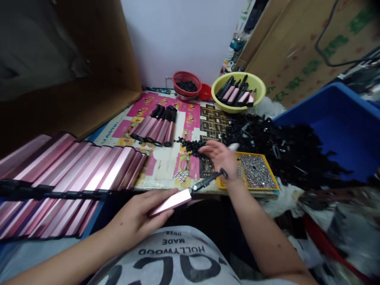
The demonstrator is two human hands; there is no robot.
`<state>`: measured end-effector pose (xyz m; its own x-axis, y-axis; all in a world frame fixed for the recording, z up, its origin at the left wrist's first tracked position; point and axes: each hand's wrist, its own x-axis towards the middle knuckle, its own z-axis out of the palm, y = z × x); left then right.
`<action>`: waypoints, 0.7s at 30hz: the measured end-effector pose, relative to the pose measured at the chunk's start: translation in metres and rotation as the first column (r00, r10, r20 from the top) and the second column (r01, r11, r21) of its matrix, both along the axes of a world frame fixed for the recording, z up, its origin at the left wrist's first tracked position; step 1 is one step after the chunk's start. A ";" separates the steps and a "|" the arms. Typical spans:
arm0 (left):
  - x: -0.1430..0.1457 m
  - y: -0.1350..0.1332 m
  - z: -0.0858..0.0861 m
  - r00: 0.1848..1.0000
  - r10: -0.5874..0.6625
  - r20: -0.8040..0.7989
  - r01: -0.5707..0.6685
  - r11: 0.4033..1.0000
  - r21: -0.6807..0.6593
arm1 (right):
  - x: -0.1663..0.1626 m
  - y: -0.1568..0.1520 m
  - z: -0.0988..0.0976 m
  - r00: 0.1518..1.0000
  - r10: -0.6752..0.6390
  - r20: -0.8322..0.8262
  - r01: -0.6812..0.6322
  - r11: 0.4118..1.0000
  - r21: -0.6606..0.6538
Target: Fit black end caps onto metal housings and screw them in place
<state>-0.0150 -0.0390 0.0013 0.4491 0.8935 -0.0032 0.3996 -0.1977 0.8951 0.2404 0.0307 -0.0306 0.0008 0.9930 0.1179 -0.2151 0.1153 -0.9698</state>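
Clamping fingers round a pink piece (pixel 175 202) at lower centre, the left hand (pixel 141 215) faced the right hand (pixel 223 161), fingers outstretched; black-topped pieces (pixel 157 127) upper centre seemed done, loose black parts (pixel 292 147) at right unused.

The glossy pink bar (pixel 174 201), flat-sided, with a slim black arm (pixel 205 183) projecting from its right end, slants outward in the left hand (pixel 144 217) at the desk's near edge (pixel 163 184).
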 end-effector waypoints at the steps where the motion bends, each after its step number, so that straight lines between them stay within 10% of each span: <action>1: 0.004 0.001 0.001 0.998 -0.054 -0.042 0.055 0.998 0.005 | -0.010 -0.001 -0.003 0.997 0.069 0.016 -0.069 0.997 -0.022; 9: 0.029 0.002 0.009 0.996 -0.065 -0.053 0.065 0.998 -0.003 | -0.077 -0.020 -0.016 0.966 0.242 -0.093 -0.256 0.947 -0.194; 15: -0.013 0.024 0.027 0.955 0.039 -0.296 -0.019 0.997 0.070 | -0.066 -0.023 -0.009 0.967 -0.034 0.253 -0.009 0.987 0.163; 21: -0.135 0.069 0.054 0.417 0.611 -0.673 -0.171 0.780 0.602 | -0.045 -0.015 -0.064 0.817 -0.193 0.544 0.077 0.971 0.228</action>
<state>-0.1504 0.0296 0.0549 0.0321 0.9716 0.2346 0.9995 -0.0323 -0.0033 0.1956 0.0152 -0.0948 0.0097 0.9467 0.3219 0.3879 0.2932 -0.8738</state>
